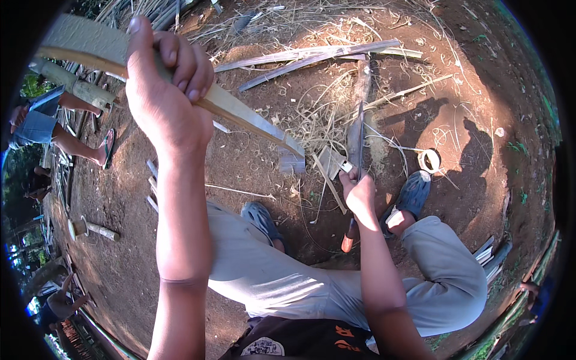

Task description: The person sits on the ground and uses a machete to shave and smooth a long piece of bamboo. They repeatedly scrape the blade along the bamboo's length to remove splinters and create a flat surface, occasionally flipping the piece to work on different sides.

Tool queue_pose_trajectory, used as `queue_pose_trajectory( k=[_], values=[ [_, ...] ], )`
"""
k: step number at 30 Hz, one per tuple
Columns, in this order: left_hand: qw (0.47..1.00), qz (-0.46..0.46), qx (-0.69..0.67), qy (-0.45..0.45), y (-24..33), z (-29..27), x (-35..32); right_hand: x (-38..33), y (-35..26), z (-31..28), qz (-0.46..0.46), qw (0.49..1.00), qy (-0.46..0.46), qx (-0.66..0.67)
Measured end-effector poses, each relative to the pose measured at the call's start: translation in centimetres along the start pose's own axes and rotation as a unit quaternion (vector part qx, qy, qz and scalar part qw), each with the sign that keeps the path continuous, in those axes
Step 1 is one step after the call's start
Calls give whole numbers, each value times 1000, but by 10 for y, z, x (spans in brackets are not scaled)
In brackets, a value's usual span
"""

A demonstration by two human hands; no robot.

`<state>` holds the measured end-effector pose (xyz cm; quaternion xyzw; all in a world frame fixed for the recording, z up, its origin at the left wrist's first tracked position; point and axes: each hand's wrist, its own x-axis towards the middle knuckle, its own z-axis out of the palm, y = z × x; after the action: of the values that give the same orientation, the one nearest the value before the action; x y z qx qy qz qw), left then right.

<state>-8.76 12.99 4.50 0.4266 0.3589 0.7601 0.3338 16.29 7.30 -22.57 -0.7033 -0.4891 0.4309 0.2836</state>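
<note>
My left hand (171,90) is raised at the upper left, its fingers wrapped round a long split bamboo strip (246,112). The strip slants down to the right, its narrow end near the ground in front of my feet. My right hand (359,191) is closed on a long dark-bladed knife (356,141), low between my feet. The wooden knife handle (348,241) sticks out below that hand, towards me. A small pale piece (346,167) shows at my right fingertips; its kind I cannot make out. Beside it lies a flat pale offcut (330,162).
Curly bamboo shavings (327,114) and long split strips (300,57) litter the dirt ahead. A rough wooden pole (362,81) lies beyond the knife. A bamboo ring (429,161) rests by my right shoe (414,192). Another person's leg (78,144) is at the left.
</note>
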Motion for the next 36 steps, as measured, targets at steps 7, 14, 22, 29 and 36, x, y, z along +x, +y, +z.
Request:
queue_pose_trajectory(
  k=[7,14,22,29,36],
  values=[
    [998,39,31,36,-4,-24,-32,-46,22,50,-8,991,-117,57],
    [998,25,53,7,-2,-35,-42,-69,-35,53,-20,978,-202,53],
    [996,50,76,-15,-8,-26,-42,-97,-90,60,-214,967,-126,58],
    [994,77,81,3,-12,-35,-37,-71,-97,41,-151,972,-176,35],
    [984,95,145,48,-14,-18,-28,-72,-90,69,-190,972,-133,33]
  ],
)
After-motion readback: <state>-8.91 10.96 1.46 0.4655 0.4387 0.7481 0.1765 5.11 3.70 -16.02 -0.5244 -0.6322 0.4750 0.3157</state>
